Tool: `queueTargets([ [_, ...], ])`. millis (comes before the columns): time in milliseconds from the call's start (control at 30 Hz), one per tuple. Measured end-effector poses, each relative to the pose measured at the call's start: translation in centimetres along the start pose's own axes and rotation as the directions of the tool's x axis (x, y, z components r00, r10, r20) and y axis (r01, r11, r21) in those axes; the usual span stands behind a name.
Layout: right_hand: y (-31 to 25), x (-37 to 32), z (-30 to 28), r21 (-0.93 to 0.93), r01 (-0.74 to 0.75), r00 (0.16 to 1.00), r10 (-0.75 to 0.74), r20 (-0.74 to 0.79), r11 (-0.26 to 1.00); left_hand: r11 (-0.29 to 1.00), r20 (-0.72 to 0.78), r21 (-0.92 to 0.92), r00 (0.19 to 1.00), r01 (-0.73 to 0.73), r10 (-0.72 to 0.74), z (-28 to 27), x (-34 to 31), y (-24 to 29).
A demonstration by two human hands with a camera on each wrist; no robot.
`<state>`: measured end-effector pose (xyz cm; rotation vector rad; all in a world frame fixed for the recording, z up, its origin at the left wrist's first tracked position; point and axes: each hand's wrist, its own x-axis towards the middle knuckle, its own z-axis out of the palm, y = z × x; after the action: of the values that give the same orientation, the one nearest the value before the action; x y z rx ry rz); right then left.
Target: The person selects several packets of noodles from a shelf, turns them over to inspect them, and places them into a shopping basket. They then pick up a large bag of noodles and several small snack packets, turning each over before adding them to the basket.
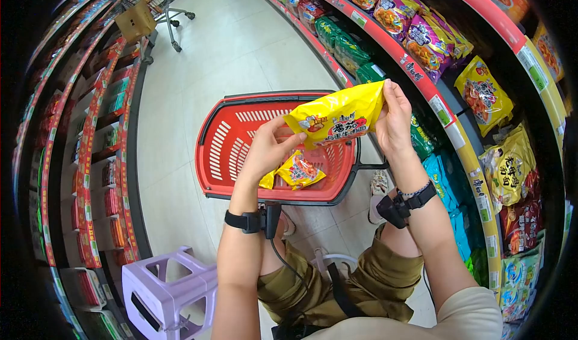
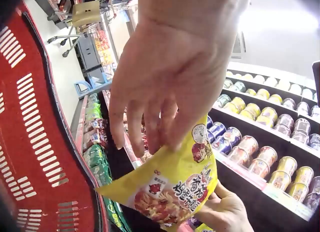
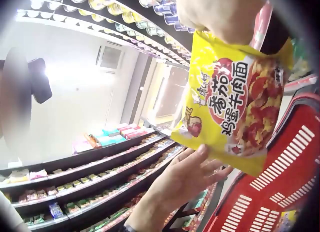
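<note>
A yellow instant noodle packet is held up over the red shopping basket, its printed front facing up toward the head camera. My right hand pinches its right end between thumb and fingers. At the opposite end, my left hand grips the lower corner, thumb on the front face. The right wrist view shows the left thumb at the edge of the packet, with the other fingers partly behind it. Inside the basket lie more yellow noodle packets.
Shelves of bagged noodles curve along the right, with a yellow packet among them. A lilac plastic stool stands at lower left. Shelving lines the left. Farther up the aisle is a cart with a cardboard box.
</note>
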<state>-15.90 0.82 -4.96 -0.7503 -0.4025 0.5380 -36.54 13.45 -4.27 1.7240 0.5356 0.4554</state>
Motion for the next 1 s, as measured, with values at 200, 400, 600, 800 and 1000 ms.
queueTargets([
  [200,0.9,0.6,-0.9,0.223,-0.261,0.954,0.286,-0.089,0.939,0.982,-0.32,0.074,0.929,-0.174,0.189,0.2,0.8,-0.1],
  [400,2.8,-0.1,-2.1,-0.201,-0.452,0.875,0.388,-0.289,0.869,0.695,-0.341,0.593,0.656,-0.405,0.673,1.5,0.8,1.5],
  [600,3.5,-1.9,-0.3,-0.395,-0.371,0.929,0.335,-0.16,0.84,0.612,-0.335,0.784,0.759,-0.104,0.558,1.9,0.7,0.2],
  [800,4.6,-3.0,0.7,-0.603,-0.333,0.89,0.454,0.054,0.725,0.729,-0.406,0.671,0.758,-0.133,0.511,2.6,1.8,-1.2],
  [1000,3.6,-4.3,2.4,-0.471,-0.569,0.736,0.673,0.072,0.674,0.834,-0.405,0.517,0.803,-0.193,0.437,4.6,1.3,-1.4],
])
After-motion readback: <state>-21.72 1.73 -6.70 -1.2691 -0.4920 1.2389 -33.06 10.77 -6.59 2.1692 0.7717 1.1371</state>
